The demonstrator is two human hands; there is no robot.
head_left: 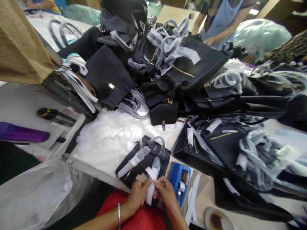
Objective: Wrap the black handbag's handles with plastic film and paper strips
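Observation:
A black bag (137,166) with a plastic-wrapped handle and straps lies at the table's front edge, before my body. White wrapping (150,192) covers the lower end of its right strap. My left hand (139,193) is closed on this wrapping from the left, with a small brown piece (141,177) by its fingers. From the right, my right hand (165,190) pinches the same wrapping, its thumb and fingers together. A white strip (150,172) stands out just above both hands. The blue tape dispenser (178,182) is right of the bag.
Black bags (107,76) are piled across the back and right. White tissue (107,131) lies left of centre. Paper strips (192,198) and a round container (218,219) are at front right. A bottle (56,116) and purple object (24,132) lie left. A person (220,22) stands behind.

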